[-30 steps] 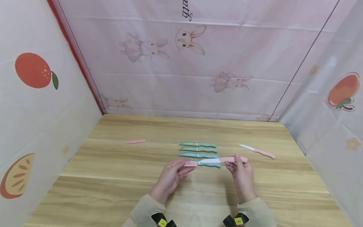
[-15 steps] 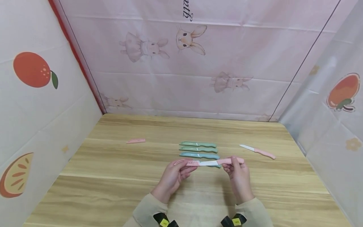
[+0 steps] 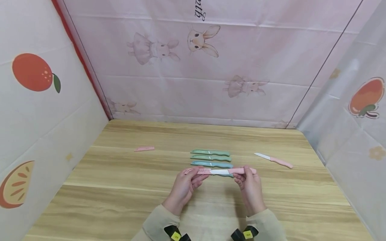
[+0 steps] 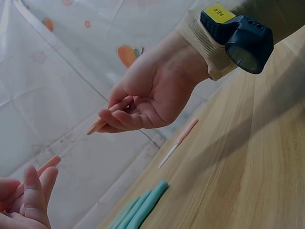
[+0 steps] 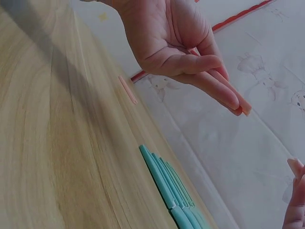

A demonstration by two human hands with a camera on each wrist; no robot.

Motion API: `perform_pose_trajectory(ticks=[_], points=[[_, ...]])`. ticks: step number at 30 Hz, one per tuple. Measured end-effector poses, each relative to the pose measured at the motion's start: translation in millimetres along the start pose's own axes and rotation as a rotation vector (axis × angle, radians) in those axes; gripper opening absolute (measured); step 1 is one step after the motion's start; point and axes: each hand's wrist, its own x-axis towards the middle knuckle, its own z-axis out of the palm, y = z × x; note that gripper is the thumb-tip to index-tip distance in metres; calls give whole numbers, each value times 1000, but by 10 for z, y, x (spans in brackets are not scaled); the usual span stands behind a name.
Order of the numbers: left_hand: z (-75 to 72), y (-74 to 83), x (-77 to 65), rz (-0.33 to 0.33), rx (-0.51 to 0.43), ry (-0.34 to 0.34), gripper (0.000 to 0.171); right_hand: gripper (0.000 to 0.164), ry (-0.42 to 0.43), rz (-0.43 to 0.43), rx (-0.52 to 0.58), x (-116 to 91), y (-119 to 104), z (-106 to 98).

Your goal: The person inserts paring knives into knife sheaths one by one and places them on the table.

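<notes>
My left hand (image 3: 182,187) pinches a pink blade sheath (image 3: 202,171) between thumb and fingers, its mouth facing right. Opposite it, my right hand (image 3: 251,187) grips the pink handle (image 3: 239,170) of a small paring knife. The white blade (image 3: 220,172) points left, its front end right at the sheath's mouth. Both are held level above the table. Seen from the left wrist, the right hand (image 4: 147,90) curls its fingers round the handle. In the right wrist view, the sheath's end shows past the left hand's fingertips (image 5: 231,100).
Behind the hands lie two sheathed green knives (image 3: 211,158) and two sheathed blue ones (image 3: 212,164), the nearest partly covered. An unsheathed pink knife (image 3: 280,162) lies to the right, and a loose pink sheath (image 3: 144,148) to the left. Printed cloth walls surround the wooden table (image 3: 120,201).
My right hand has moved left with the knife, bringing the blade into line with the sheath and up to its mouth. The left hand has shifted slightly right. Things on the table stay put.
</notes>
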Motion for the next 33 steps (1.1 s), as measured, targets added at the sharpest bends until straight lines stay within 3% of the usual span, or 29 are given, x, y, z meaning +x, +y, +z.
perform_pose_trajectory(ticks=[5,17,33], points=[[-4,0,6,0,-14,21,36,38,-8,0,6,-12,0,32],[2,-14,20,-1,-18,53,32,25,27,57,-11,-23,39,68],[26,-32,-1,9,-23,63,33,27,50,75,-4,-39,78,103]])
